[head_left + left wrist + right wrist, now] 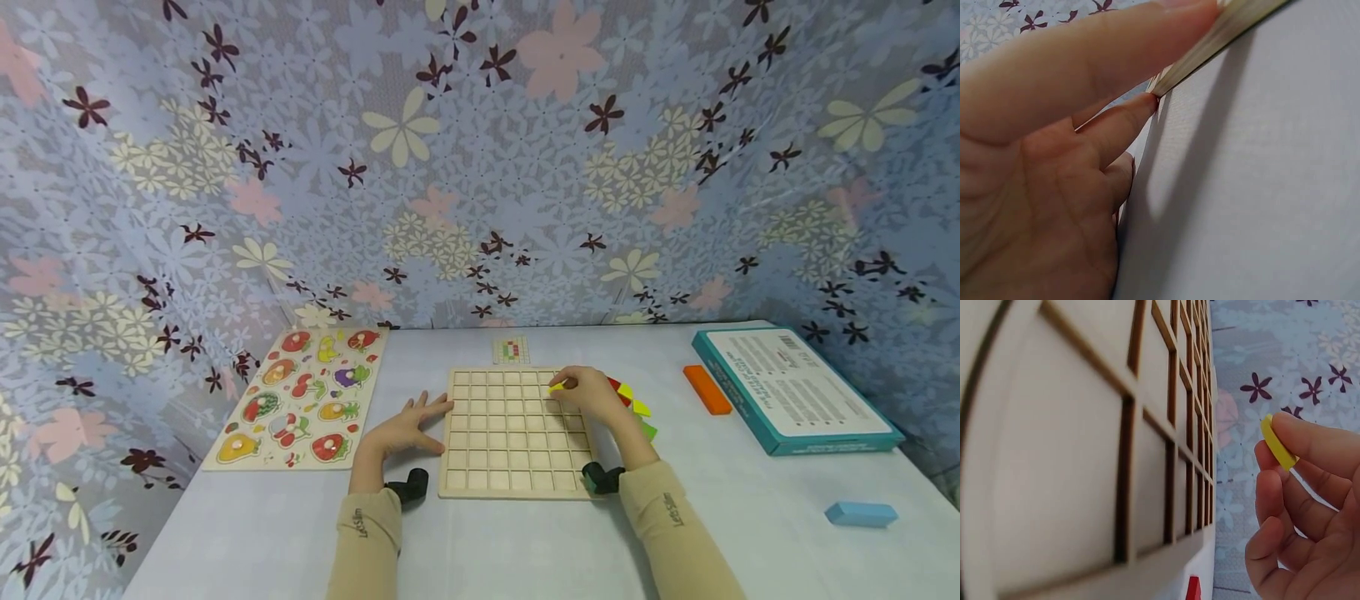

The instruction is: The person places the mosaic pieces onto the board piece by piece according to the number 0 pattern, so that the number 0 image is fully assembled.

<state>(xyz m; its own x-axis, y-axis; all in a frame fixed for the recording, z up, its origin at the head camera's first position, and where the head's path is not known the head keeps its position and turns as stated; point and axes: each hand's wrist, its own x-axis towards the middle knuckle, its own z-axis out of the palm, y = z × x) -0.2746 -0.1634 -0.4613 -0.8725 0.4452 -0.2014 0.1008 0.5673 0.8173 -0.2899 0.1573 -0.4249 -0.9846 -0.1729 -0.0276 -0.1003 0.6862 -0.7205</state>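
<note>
A: Report the layout, largest item first.

B: The worktop (750,550) carries everything. Centred on it lies the grid board (510,433), a wooden tray of empty square cells. Well to the left of both hands lies a fruit puzzle board (300,400); well to the right lies a teal box (795,387), with an orange block (707,389) just beside its near-left edge and a blue block (861,513) nearer the person.

A: State of each grip?

B: The left hand (408,429) lies flat, fingers straight, fingertips (1147,103) touching the board's left edge; it holds nothing. The right hand (592,393) has its grip closed on the yellow piece (1277,445), pinched between thumb and fingers, above the board's upper-right cells. The piece is clear of the board in the right wrist view.

A: Where are the remaining pieces?

B: A small pile of coloured pieces (636,407) lies just right of the right hand, off the board's edge. A pattern card (512,350) lies beyond the board.

A: Step in hand?

B: By my judgement, placement of the first piece. The next move calls for aligning the piece square over one cell and lowering it in, while the left hand steadies the board.
</note>
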